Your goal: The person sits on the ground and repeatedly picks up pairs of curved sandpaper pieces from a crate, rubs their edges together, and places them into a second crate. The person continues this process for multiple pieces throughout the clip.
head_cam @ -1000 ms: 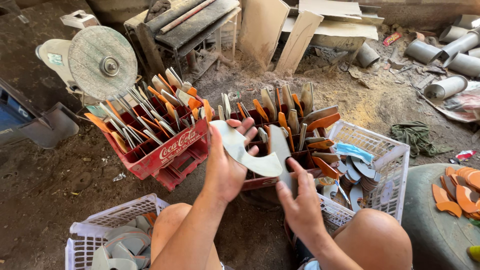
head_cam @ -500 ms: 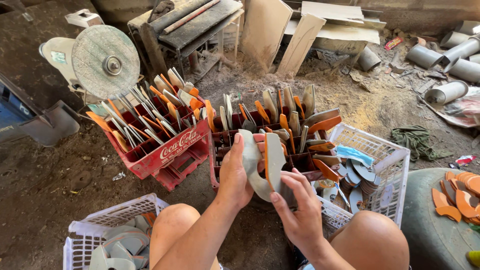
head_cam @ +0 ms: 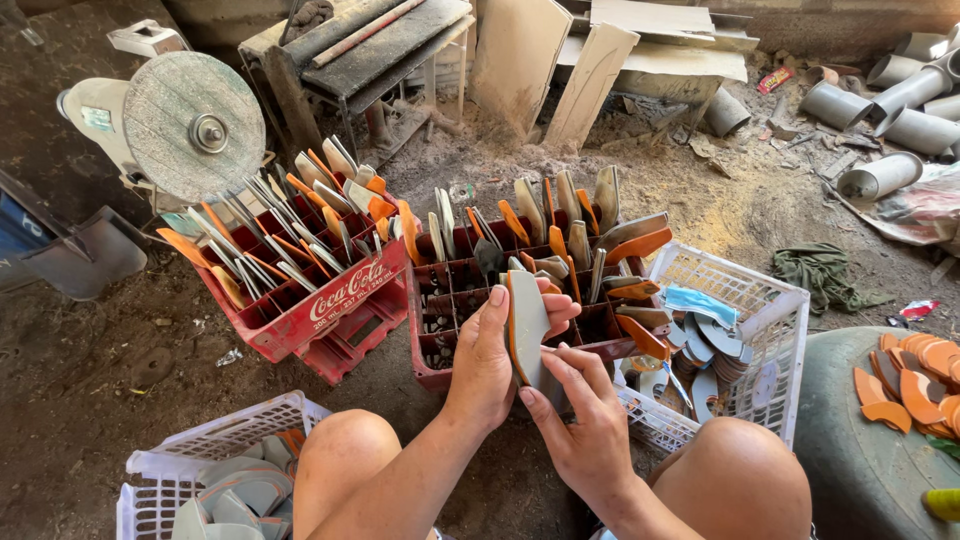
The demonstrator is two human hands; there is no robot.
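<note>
Both hands hold one curved grey piece (head_cam: 527,325) on its edge, just above the near red crate (head_cam: 440,372). The left hand (head_cam: 487,360) wraps its fingers round the piece, and the right hand (head_cam: 583,425) pinches its lower edge. Many slots in both red crates already hold pieces. More cut pieces wait in the white basket (head_cam: 745,300) on the right.

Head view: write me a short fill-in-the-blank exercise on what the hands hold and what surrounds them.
1. Both hands, left hand and right hand, hold a curved grey-and-orange ____ piece.
2. The divided crates of upright pieces are ____ in colour.
3. The round grinding disc stands to the person's ____.

Missing words: cut pipe; red; left
</note>
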